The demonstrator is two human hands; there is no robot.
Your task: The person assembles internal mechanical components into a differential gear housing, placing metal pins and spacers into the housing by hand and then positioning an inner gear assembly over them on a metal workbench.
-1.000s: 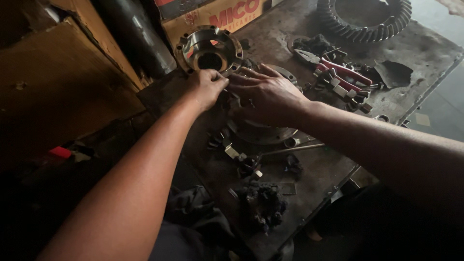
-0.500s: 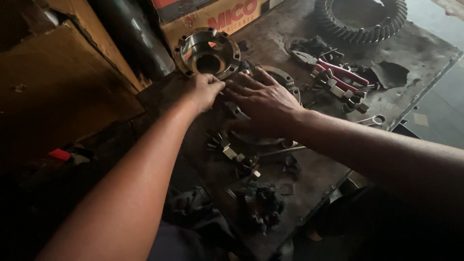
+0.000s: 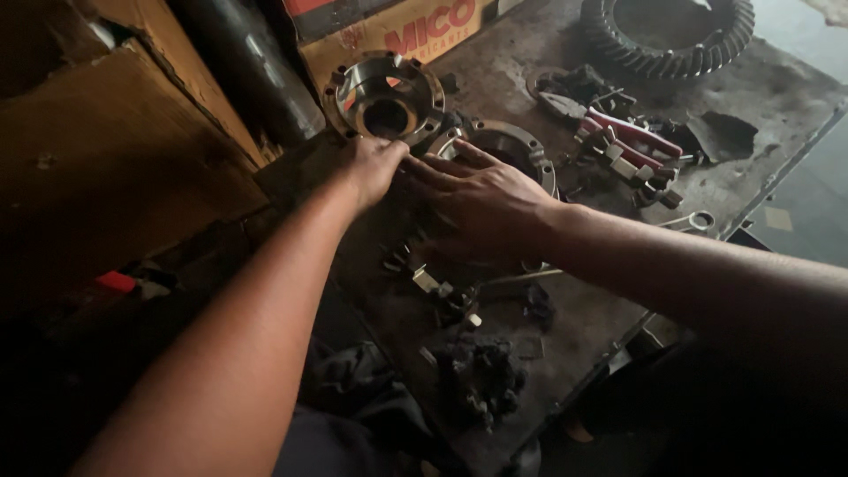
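Observation:
My left hand (image 3: 371, 166) reaches across a grimy metal workbench (image 3: 565, 344), its fingers curled at the near rim of a shiny round flanged housing (image 3: 382, 95). My right hand (image 3: 481, 196) lies flat, fingers spread, on top of a second round metal flange (image 3: 517, 146) that it mostly hides. The fingertips of both hands nearly meet between the two parts. Whether either hand grips anything small is hidden.
A large toothed ring gear (image 3: 667, 40) lies at the back right. Red-handled tools and sockets (image 3: 627, 146) lie beside it, a ring spanner (image 3: 693, 221) near the bench edge. Small bolts and gears (image 3: 473, 353) litter the near bench. A cardboard box (image 3: 397, 31) and a dark pipe (image 3: 252, 71) stand behind.
Both hands have slid slightly toward the shiny housing, and my right hand has flattened over the second flange. The view has shifted a little.

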